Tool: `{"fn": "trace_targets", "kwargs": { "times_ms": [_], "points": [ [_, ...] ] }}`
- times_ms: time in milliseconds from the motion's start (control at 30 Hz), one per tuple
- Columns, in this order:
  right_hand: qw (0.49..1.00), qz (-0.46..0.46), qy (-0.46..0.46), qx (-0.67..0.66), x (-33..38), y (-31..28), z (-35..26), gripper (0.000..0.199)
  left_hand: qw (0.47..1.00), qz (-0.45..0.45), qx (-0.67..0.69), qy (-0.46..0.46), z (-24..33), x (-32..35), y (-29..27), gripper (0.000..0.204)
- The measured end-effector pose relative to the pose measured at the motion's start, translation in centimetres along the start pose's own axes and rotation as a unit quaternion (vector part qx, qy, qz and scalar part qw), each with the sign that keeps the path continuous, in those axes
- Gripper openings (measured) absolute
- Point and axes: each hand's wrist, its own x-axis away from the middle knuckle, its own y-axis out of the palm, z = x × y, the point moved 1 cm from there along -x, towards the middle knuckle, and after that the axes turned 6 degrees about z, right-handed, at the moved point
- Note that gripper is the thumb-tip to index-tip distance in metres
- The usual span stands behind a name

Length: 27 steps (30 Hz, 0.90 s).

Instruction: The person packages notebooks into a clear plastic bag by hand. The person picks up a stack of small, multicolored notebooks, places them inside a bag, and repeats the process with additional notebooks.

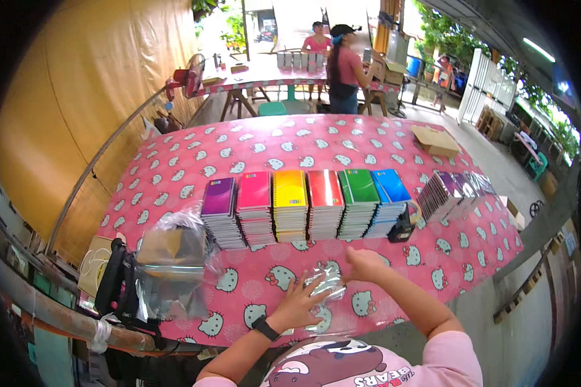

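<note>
Head view: clear plastic point(329, 285) lies on the near side of the pink table point(426, 297), the left hand point(295, 306) over it, fingers apart; whether the right hand point(365, 265) pinches it, I cannot tell. Notebook stacks point(290, 216) line the table's middle; yellow tarp point(110, 84) hangs left of it.

I see a pink table point(426, 303) — clear film point(330, 287) between left hand point(297, 306) and right hand point(366, 264), six notebook stacks point(292, 209) ahead, clear plastic point(174, 255) leftward — perhaps a tape dispenser point(401, 227) ahead-right.
</note>
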Motion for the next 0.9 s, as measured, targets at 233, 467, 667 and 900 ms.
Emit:
{"fn": "trace_targets", "kwargs": {
  "times_ms": [233,467,667,900],
  "points": [
    [0.894,0.14,-0.22,-0.364,6.6,2.5,-1.5,0.04,0.977,0.211,-0.009,-0.027,0.6,-0.1,2.2,0.055],
    [0.853,0.342,-0.197,-0.341,6.6,0.7,-1.1,0.031,0.961,0.274,0.039,0.001,2.7,-2.3,1.0,0.031],
    [0.721,-0.006,-0.014,-0.693,1.8,5.4,1.7,0.046,0.859,0.458,0.19,-0.128,4.7,-3.5,-3.0,0.036],
    [0.713,0.075,-0.072,-0.693,0.4,3.5,0.3,0.052,0.836,0.218,0.401,-0.305,0.0,-1.9,1.6,0.03]
  ]
}}
